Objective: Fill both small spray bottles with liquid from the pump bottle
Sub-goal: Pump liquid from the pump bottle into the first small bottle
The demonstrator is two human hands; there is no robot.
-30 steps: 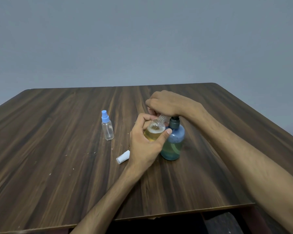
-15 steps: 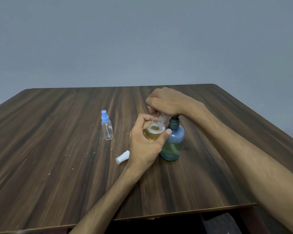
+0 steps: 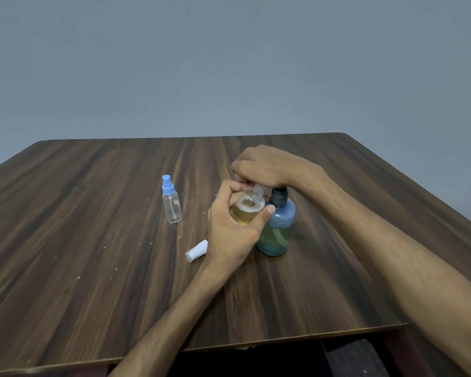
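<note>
My left hand (image 3: 230, 235) grips a small clear spray bottle (image 3: 246, 210) with its top off, tilted, holding yellowish foamy liquid. Its threaded neck sits under my right hand (image 3: 267, 167), which covers and presses the pump head of the blue pump bottle (image 3: 279, 227) standing just to the right. The pump's spout is hidden by my fingers. A second small spray bottle (image 3: 171, 201), clear with a light blue spray top, stands upright and looks empty, to the left on the wooden table (image 3: 93, 254).
A white cap (image 3: 197, 251) lies on its side beside my left wrist. Small crumbs dot the table around it. The table's front edge runs below my forearms, with dark space underneath. A plain grey wall stands behind.
My right hand has risen slightly on the pump head. The held bottle and the other things have kept their places.
</note>
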